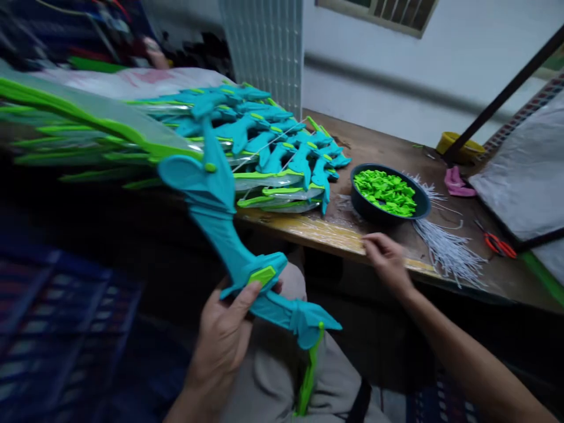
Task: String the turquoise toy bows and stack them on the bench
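A teal toy bow [238,247] with bright green limbs slants across the middle, over my lap. My left hand [227,329] is wrapped round its grip, thumb beside a green inset piece. The bow's upper green limb runs off to the left; the lower one hangs between my legs. Over the table's front edge, my right hand [388,261] is closed in a pinch, apart from the bow. Whatever lies between its fingertips is too small to make out. Just beyond it stands a dark round bowl [422,207] of small green plastic parts [383,191].
Many similar bows [273,147] lie piled on the wooden table [328,232]. White cords [449,252] spread beside the bowl, near red-handled scissors [500,244]. Farther back are a pink cloth-like item [458,181] and a yellow container [460,147]. Blue patterned crates or fabric blur at lower left.
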{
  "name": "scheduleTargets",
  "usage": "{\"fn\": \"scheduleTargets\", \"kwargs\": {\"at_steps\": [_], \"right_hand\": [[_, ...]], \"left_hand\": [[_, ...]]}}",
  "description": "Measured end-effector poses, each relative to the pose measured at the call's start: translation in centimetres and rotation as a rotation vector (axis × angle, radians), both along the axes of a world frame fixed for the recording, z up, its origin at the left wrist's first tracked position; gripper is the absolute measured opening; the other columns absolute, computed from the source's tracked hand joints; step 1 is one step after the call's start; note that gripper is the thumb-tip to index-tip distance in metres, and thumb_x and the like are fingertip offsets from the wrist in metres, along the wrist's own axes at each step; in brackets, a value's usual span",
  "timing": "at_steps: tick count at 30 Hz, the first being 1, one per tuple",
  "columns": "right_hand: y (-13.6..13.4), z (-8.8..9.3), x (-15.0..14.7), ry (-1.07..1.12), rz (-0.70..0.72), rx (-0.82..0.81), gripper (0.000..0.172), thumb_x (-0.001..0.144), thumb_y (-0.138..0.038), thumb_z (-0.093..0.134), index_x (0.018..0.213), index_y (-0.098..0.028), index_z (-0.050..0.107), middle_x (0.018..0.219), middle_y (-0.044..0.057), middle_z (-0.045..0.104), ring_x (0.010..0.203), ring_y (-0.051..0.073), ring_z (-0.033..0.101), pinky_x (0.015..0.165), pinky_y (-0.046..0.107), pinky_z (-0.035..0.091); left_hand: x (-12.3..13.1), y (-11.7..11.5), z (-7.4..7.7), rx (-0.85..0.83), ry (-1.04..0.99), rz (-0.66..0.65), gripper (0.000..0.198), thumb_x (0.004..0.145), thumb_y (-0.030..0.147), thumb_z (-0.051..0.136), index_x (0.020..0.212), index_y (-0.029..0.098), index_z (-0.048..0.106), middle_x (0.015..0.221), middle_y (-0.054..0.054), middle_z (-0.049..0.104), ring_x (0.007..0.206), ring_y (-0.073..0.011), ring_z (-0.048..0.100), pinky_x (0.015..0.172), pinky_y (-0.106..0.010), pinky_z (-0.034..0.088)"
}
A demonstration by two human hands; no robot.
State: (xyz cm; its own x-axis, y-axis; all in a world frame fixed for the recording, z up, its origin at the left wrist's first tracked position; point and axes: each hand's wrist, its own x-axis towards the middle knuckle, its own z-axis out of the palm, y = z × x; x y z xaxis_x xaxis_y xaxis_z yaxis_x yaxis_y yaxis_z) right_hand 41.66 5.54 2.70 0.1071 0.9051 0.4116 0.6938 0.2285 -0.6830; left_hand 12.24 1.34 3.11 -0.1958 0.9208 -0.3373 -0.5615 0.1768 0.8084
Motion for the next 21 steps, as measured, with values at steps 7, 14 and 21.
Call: {"fn": "scheduleTargets", "kwargs": {"at_steps": [7, 14, 21], "right_hand": [[0.0, 0.2, 17.4, -0.253, -0.545, -0.075, 0.038, 0.079, -0.035, 0.075, 0.061, -0.027, 0.042, 0.063, -0.003, 0.032, 0.059, 0.019, 0.035, 0.062, 0.036, 0.031], [0.9, -1.4, 21.5, -0.47, -0.601, -0.364, 0.031, 0.098, -0.035, 0.07, 0.076, -0.017, 0.057, 0.076, -0.002, 0.056, 0.072, 0.013, 0.055, 0.074, 0.029, 0.049], [1.2, -0.6, 22.4, -0.427, -0.67, -0.384, 0.026, 0.097, -0.035, 0.071, 0.082, -0.015, 0.064, 0.081, 0.0, 0.063, 0.081, 0.016, 0.063, 0.086, 0.035, 0.053]], "left_hand": [[0.6, 0.0, -0.4, 0.009, -0.052, -0.011, 0.058, 0.05, 0.04, 0.102, 0.095, 0.014, 0.075, 0.089, -0.008, 0.081, 0.076, -0.0272, 0.078, 0.072, -0.036, 0.065], [0.3, -1.1, -0.3, -0.102, 0.046, -0.054, 0.055, 0.041, 0.031, 0.104, 0.084, 0.014, 0.074, 0.075, -0.004, 0.075, 0.07, -0.0169, 0.069, 0.063, -0.021, 0.061], [-1.9, -0.9, 2.3, 0.079, -0.189, 0.17, 0.034, 0.058, 0.004, 0.083, 0.08, 0.019, 0.062, 0.06, 0.008, 0.048, 0.053, -0.0056, 0.045, 0.055, -0.016, 0.056]]}}
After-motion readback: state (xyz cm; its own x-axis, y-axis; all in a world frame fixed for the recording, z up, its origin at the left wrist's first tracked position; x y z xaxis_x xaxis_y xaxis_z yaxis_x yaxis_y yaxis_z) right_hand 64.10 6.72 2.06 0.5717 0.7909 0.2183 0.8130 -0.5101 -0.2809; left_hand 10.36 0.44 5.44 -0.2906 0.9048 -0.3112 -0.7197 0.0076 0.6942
